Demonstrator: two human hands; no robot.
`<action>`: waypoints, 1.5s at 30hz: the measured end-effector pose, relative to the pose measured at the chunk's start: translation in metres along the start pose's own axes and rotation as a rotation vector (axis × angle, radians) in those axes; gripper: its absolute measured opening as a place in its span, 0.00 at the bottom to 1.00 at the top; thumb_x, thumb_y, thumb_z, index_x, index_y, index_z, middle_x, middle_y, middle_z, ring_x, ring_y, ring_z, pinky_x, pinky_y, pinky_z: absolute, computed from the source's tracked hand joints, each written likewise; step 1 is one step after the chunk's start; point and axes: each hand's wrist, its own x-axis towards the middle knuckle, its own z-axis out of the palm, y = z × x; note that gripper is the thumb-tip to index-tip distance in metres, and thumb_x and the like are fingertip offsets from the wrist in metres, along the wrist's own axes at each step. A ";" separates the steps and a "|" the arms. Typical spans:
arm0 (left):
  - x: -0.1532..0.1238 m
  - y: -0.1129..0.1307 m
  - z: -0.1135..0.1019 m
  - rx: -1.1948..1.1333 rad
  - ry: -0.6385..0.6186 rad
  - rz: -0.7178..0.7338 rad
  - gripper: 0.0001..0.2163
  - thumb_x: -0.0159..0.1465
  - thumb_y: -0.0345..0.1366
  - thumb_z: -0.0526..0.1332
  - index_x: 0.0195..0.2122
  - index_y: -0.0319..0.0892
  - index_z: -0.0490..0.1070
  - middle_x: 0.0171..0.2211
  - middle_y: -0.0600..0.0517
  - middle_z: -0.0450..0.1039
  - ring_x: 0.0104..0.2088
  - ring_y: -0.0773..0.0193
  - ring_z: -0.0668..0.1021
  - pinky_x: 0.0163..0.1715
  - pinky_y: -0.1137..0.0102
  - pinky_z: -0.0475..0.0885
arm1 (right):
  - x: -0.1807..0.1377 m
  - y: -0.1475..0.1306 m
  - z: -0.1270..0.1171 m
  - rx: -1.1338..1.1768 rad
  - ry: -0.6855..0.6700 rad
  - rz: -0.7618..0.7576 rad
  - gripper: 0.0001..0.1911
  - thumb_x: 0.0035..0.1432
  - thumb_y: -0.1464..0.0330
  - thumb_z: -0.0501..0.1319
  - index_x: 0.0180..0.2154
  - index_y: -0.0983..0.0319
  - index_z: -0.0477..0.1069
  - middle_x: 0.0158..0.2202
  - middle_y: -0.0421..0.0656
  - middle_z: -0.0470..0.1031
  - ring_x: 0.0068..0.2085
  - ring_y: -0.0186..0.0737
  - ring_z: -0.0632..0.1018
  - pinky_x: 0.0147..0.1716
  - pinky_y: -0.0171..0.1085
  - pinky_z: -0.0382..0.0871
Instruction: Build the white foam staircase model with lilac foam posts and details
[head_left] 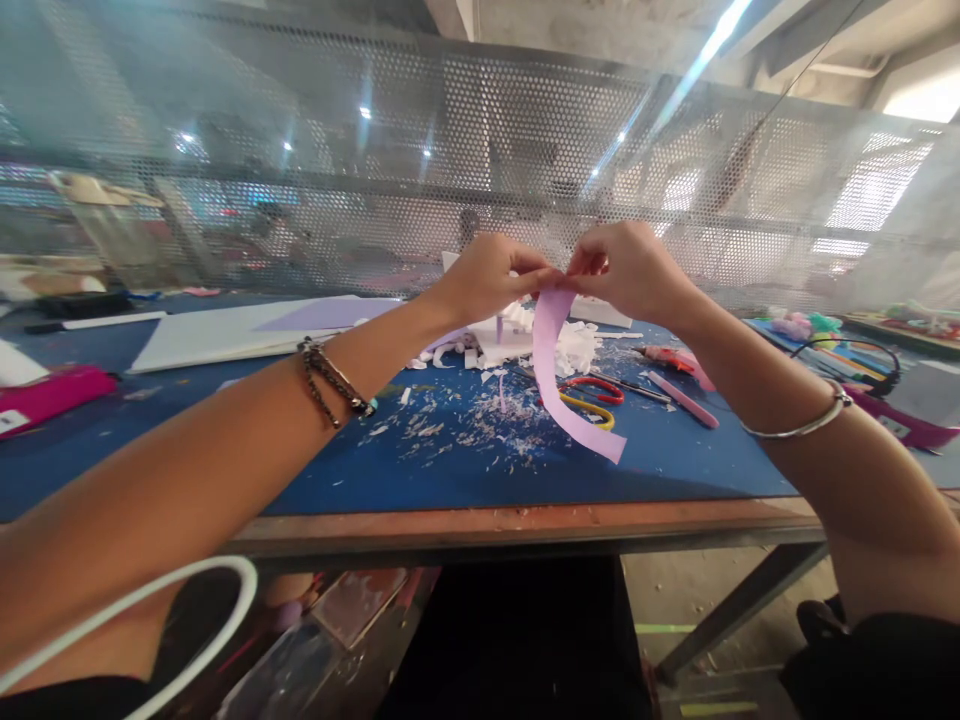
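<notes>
Both my hands are raised above the blue table [225, 440] and pinch the top end of a long pale purple paper strip [559, 385]. My left hand [487, 275] grips it from the left with fingers closed. My right hand [630, 268] pinches the same end from the right. The strip hangs down in a curve, and its lower end rests on the table near the scissors [592, 398], which have red and yellow handles. Behind the strip lies a heap of white foam pieces [540, 340] with small shavings scattered in front.
A white board with a purple sheet [247, 330] lies at the left back. A pink case [45, 395] sits at the far left. A pink pen-like tool [682, 398] and a glue gun [664, 357] lie right of the scissors. A perforated metal screen [450, 160] closes the back.
</notes>
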 end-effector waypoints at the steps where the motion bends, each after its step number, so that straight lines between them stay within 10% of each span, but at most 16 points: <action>1: 0.000 -0.002 0.001 0.003 0.016 0.023 0.16 0.61 0.45 0.57 0.32 0.36 0.77 0.25 0.51 0.73 0.29 0.65 0.72 0.31 0.71 0.62 | 0.000 0.000 0.000 0.002 0.004 0.000 0.07 0.50 0.66 0.65 0.28 0.65 0.76 0.26 0.42 0.73 0.28 0.32 0.69 0.31 0.35 0.59; 45: -0.014 -0.002 0.007 -0.177 0.152 -0.019 0.11 0.60 0.40 0.61 0.32 0.37 0.78 0.27 0.50 0.76 0.29 0.67 0.74 0.30 0.72 0.66 | -0.004 0.000 0.000 0.075 -0.014 -0.070 0.06 0.51 0.68 0.63 0.31 0.64 0.76 0.28 0.43 0.74 0.29 0.32 0.69 0.32 0.35 0.62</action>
